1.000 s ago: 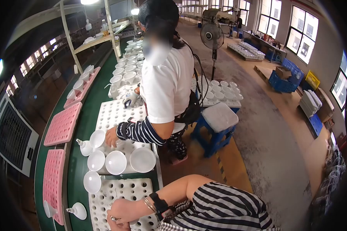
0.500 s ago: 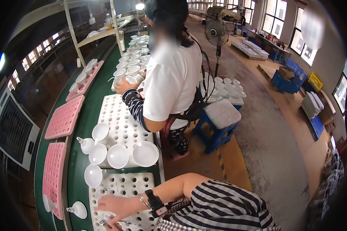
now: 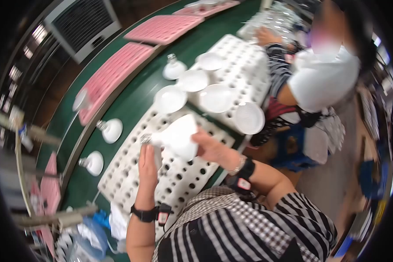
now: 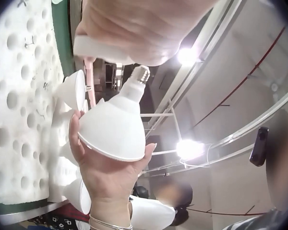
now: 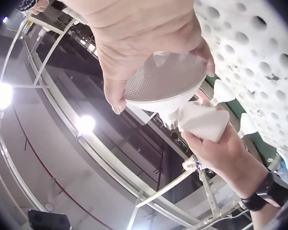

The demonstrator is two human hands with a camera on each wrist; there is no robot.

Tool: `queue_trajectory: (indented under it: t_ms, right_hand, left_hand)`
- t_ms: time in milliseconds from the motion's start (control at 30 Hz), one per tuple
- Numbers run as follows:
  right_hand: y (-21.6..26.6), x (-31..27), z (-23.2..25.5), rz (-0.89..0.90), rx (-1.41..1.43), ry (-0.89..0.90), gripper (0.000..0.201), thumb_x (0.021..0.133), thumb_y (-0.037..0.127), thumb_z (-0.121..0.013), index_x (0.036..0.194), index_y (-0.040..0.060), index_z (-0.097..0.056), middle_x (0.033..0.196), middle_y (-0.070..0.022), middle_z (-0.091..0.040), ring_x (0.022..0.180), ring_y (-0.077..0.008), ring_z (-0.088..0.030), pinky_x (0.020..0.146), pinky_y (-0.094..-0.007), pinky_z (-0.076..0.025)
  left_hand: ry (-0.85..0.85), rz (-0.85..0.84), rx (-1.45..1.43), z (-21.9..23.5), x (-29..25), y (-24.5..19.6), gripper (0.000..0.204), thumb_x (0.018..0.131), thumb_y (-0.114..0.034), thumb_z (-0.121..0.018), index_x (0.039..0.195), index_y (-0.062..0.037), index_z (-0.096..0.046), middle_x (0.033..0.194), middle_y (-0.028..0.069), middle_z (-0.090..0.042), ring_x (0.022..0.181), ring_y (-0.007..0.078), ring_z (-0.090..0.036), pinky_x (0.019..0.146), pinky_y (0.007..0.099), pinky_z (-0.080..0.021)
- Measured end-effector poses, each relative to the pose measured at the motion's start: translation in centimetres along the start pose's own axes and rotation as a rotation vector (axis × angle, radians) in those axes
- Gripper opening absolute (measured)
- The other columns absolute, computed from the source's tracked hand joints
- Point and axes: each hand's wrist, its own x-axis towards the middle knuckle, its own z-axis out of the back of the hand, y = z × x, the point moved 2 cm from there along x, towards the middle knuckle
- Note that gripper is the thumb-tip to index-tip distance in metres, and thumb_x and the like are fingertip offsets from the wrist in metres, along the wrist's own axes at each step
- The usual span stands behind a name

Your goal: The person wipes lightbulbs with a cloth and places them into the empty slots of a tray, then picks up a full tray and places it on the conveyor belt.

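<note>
My right hand (image 3: 212,148) grips a white reflector light bulb (image 3: 179,137) around the rim of its wide face, thumb and fingers on opposite sides. Its metal screw base points left, toward my left hand (image 3: 147,170). In the right wrist view, the left thumb and fingers pinch a smooth white piece (image 5: 206,122) beside the bulb's neck; I cannot tell what this piece is. Below both hands lies a white foam tray (image 3: 168,192) full of round holes. Beyond it, several bulbs (image 3: 216,98) stand face up by a second foam tray (image 3: 244,59).
Two loose bulbs lie on the green belt (image 3: 133,89), one near the pink tray (image 3: 113,72) and one closer to me (image 3: 94,163). Another person (image 3: 327,78) works at the far foam tray. Plastic bags (image 3: 89,238) hang at the lower left.
The head view has swung left and down. My hands, earlier low over the near foam tray, are now raised, with the bulb held sideways between them. The other person's hand now reaches toward clear plastic.
</note>
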Motion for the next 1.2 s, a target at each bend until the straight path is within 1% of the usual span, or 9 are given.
queue_trajectory:
  t_ms: [100, 167, 267, 367, 500, 767, 867, 967, 1200]
  right_hand:
    - [1.4, -0.9, -1.0, 0.033, -0.036, -0.079, 0.069, 0.085, 0.031, -0.068, 0.14, 0.0101, -0.032, 0.132, -0.0068, -0.048, 0.118, -0.0193, -0.053, 0.096, -0.0367, -0.048]
    - [1.1, -1.1, -1.4, 0.027, -0.063, -0.071, 0.07, 0.084, 0.034, -0.067, 0.14, 0.009, -0.032, 0.131, -0.0069, -0.048, 0.117, -0.018, -0.053, 0.095, -0.0349, -0.049]
    - [0.8, -1.3, -2.5, -0.088, -0.069, -0.051, 0.071, 0.084, 0.042, -0.065, 0.139, 0.0095, -0.034, 0.131, -0.0079, -0.048, 0.116, -0.018, -0.054, 0.091, -0.0392, -0.051]
    - [1.1, -1.9, -2.5, -0.185, 0.016, -0.095, 0.069, 0.085, 0.047, -0.062, 0.139, 0.0119, -0.037, 0.132, -0.0115, -0.049, 0.115, -0.0248, -0.055, 0.09, -0.0515, -0.051]
    - [1.9, -2.6, -2.8, -0.443, 0.233, -0.095, 0.071, 0.087, 0.062, -0.052, 0.139, 0.0149, -0.041, 0.131, -0.0177, -0.051, 0.108, -0.0413, -0.057, 0.089, -0.0682, -0.045]
    - [0.8, -2.6, -3.1, -0.577, 0.312, 0.062, 0.079, 0.089, 0.069, -0.041, 0.144, 0.0127, -0.034, 0.135, -0.0178, -0.048, 0.116, -0.0442, -0.052, 0.097, -0.0654, -0.039]
    - [-0.7, -2.5, -1.3, -0.071, -0.414, 0.01, 0.095, 0.089, 0.046, -0.063, 0.152, 0.0067, -0.004, 0.146, -0.0109, -0.033, 0.137, -0.024, -0.032, 0.112, -0.0371, -0.027]
    - [-0.8, -2.6, -1.8, 0.265, -0.77, 0.08, 0.103, 0.086, 0.034, -0.069, 0.152, 0.0086, 0.006, 0.147, -0.0108, -0.029, 0.138, -0.0228, -0.027, 0.113, -0.0348, -0.024]
    - [0.7, -2.0, -3.6, -0.201, 0.152, -0.178, 0.086, 0.081, 0.071, -0.053, 0.141, 0.0117, -0.036, 0.14, -0.012, -0.043, 0.124, -0.0344, -0.049, 0.098, -0.0665, -0.039]
  left_hand:
    - [-0.266, -0.107, -0.172, 0.4, -0.1, -0.8, 0.036, 0.1, -0.023, -0.047, 0.128, -0.0023, -0.053, 0.113, 0.0096, -0.059, 0.099, 0.0174, -0.055, 0.083, 0.029, -0.044]
    - [-0.397, -0.723, 0.733, 0.0, -1.3, -3.9, 0.033, 0.093, -0.017, -0.055, 0.124, -0.009, -0.06, 0.126, 0.012, -0.055, 0.112, 0.0268, -0.051, 0.09, 0.0371, -0.042]
    - [-0.218, -0.803, 1.113, -0.8, -1.2, -4.8, 0.03, 0.088, -0.013, -0.059, 0.117, -0.0157, -0.066, 0.127, 0.0123, -0.055, 0.114, 0.033, -0.049, 0.096, 0.0416, -0.037]
    - [-0.308, -0.556, 0.877, 2.3, 1.4, -1.1, 0.027, 0.092, -0.015, -0.055, 0.116, -0.0124, -0.066, 0.124, 0.0112, -0.058, 0.105, 0.0275, -0.055, 0.091, 0.0376, -0.042]
    - [-0.106, 0.065, -0.516, 3.8, 1.1, 0.1, 0.039, 0.094, -0.021, -0.058, 0.128, -0.0019, -0.054, 0.118, 0.0078, -0.06, 0.096, 0.0124, -0.059, 0.081, 0.0273, -0.047]
    - [0.006, -0.008, -0.269, 1.1, 0.0, -1.3, 0.028, 0.085, -0.02, -0.071, 0.105, -0.0012, -0.062, 0.09, 0.003, -0.066, 0.077, 0.0108, -0.062, 0.069, 0.025, -0.05]
    - [-0.101, 0.112, -0.285, 0.7, 0.1, -1.8, 0.027, 0.089, -0.026, -0.067, 0.101, -0.0018, -0.062, 0.084, 0.0036, -0.065, 0.067, 0.0115, -0.062, 0.06, 0.0255, -0.049]
    - [-0.157, 0.182, -0.307, -0.1, 0.0, -2.1, 0.03, 0.091, -0.031, -0.063, 0.101, -0.0026, -0.06, 0.084, 0.0053, -0.065, 0.064, 0.0138, -0.062, 0.056, 0.0268, -0.048]
    - [-0.226, -0.118, -0.28, 1.0, 0.5, -1.0, 0.029, 0.098, -0.021, -0.049, 0.115, -0.0006, -0.059, 0.109, 0.0105, -0.062, 0.095, 0.0169, -0.061, 0.077, 0.0289, -0.048]
